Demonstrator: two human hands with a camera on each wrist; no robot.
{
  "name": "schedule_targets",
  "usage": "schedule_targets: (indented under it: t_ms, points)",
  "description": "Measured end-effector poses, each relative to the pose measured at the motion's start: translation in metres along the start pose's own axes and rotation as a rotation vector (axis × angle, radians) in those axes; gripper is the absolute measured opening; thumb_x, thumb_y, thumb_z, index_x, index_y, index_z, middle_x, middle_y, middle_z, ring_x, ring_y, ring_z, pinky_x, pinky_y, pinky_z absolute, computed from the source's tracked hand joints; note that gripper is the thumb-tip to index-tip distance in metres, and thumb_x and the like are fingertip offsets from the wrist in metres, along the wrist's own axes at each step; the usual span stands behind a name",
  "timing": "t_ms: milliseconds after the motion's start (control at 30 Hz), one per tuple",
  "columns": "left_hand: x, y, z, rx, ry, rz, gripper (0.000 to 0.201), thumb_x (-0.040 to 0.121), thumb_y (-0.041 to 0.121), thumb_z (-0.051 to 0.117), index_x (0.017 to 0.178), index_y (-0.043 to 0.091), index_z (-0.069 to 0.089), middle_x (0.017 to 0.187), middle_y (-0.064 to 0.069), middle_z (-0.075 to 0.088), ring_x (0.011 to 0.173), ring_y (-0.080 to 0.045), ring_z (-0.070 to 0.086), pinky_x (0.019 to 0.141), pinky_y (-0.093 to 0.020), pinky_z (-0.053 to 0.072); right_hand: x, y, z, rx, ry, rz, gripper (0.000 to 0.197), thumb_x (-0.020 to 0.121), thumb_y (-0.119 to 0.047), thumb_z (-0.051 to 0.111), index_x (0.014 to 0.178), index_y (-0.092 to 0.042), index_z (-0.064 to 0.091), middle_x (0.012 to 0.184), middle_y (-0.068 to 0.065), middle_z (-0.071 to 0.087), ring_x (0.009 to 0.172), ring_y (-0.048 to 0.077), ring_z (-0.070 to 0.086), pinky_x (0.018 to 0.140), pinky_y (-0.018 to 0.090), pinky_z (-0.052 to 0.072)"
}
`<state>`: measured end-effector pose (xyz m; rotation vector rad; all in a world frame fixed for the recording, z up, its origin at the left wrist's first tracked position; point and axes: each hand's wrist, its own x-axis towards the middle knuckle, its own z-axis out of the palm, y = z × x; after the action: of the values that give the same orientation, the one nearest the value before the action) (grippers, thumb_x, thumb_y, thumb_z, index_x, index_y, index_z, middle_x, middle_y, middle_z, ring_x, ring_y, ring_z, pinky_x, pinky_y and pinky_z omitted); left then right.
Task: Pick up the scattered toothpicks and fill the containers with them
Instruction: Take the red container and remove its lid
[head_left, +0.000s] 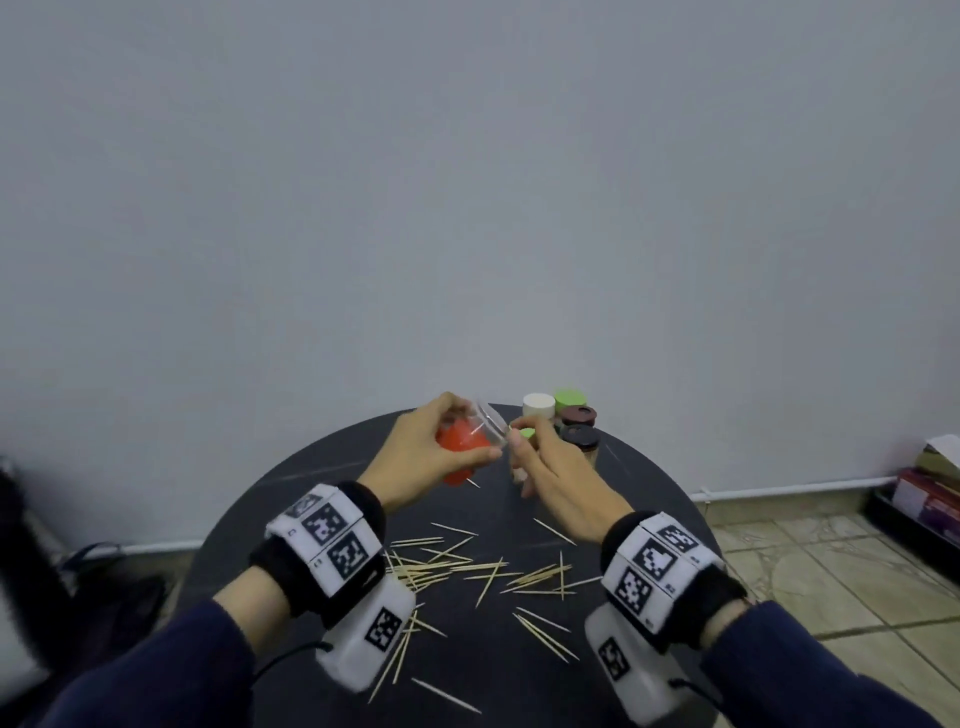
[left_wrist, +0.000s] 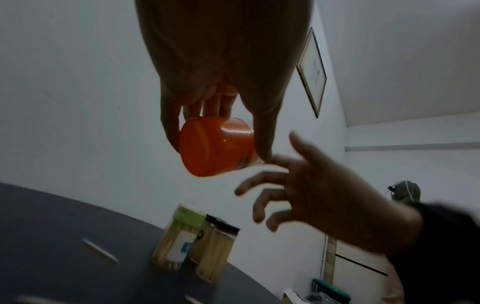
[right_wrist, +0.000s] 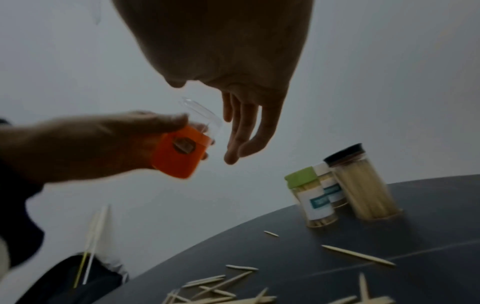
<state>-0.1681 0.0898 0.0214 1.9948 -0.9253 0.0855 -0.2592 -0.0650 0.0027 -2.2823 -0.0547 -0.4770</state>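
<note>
Your left hand grips an orange-capped jar in the air above the far side of the round table, cap down towards you, its clear body tilted up and away. The jar looks empty, though blur makes that uncertain. Your right hand hovers just beside the jar's clear end, fingers loosely spread and holding nothing.

This looks like readying a container — filling has not begun. Next, free its mouth, then pinch toothpicks, which lie scattered on the table near you.

Four filled jars stand behind. Their white labels carry a teal patch; no writing is readable.
</note>
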Motion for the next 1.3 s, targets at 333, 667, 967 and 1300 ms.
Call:
schedule_targets:
  t_ms: [333,667,967,1300]
  points:
    - [-0.040,-0.006,0.023,-0.201,-0.029,0.037,0.046,0.075,0.029,0.077,0.115,0.031,0.056,0.112,0.010,0.063,0.104,-0.008,0.059,0.085,-0.024,0.054,-0.006,-0.008,0.011,-0.037,0.000,-0.016,0.045,0.093,-0.046,0.046,0.123,-0.013,0.044,0.104,0.000,0.059,0.072,-0.002,0.051,0.075,0.023,0.041]
    - [-0.041,-0.013,0.021,-0.184,0.119,0.061,0.049,0.068,0.034,0.081,0.110,0.024,0.057,0.106,0.011,0.061,0.097,-0.005,0.058,0.080,-0.020,0.051,-0.002,-0.016,0.010,0.018,0.015,-0.072,0.046,0.092,-0.045,0.043,0.124,-0.012,0.044,0.115,0.006,0.058,0.104,0.015,0.056,0.088,0.030,0.046]
    - [-0.033,-0.014,0.020,-0.142,0.047,0.089,0.048,0.068,0.034,0.081,0.108,0.026,0.055,0.101,0.012,0.060,0.091,-0.002,0.057,0.070,-0.007,0.044,-0.004,-0.003,0.011,0.053,-0.033,-0.099,0.051,0.094,-0.047,0.035,0.132,-0.012,0.036,0.124,0.002,0.049,0.115,0.012,0.047,0.101,0.033,0.040]
    - [-0.027,-0.015,0.022,-0.177,-0.085,0.064,0.048,0.070,0.034,0.079,0.111,0.023,0.056,0.103,0.010,0.061,0.095,-0.005,0.057,0.074,-0.013,0.046,-0.009,0.004,0.005,0.117,-0.058,-0.114,0.040,0.090,-0.053,0.030,0.123,-0.033,0.038,0.121,-0.016,0.046,0.113,-0.006,0.043,0.099,0.026,0.037]
